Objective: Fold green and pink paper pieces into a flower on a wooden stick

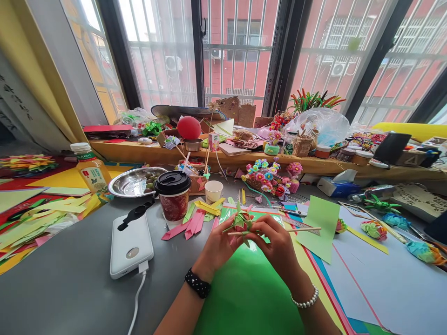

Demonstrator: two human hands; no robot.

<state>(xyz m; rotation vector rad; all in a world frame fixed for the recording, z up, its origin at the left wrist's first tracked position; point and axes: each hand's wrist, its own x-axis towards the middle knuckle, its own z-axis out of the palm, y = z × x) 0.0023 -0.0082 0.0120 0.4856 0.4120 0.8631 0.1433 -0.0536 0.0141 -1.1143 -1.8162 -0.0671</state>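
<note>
Left hand (220, 244) curls its fingers round a green-and-pink folded paper flower (240, 219); right hand (275, 242) is closed in a pinch, a thin wooden stick (303, 229) running through its grip. Both work above the glossy green mat (251, 293). Light fingertip pressure should spare the folds. Bare grey tabletop (167, 274) gives room leftward, bounded by the white power bank (131, 246) and lidded coffee cup (172, 204); rightward, the stick's tip overlaps the pale-green paper (323, 223)

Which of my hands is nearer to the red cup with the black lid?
Left. Your left hand is to the right of the red cup and nearer you, not touching it; your right hand is farther right, beyond the left one.
</note>
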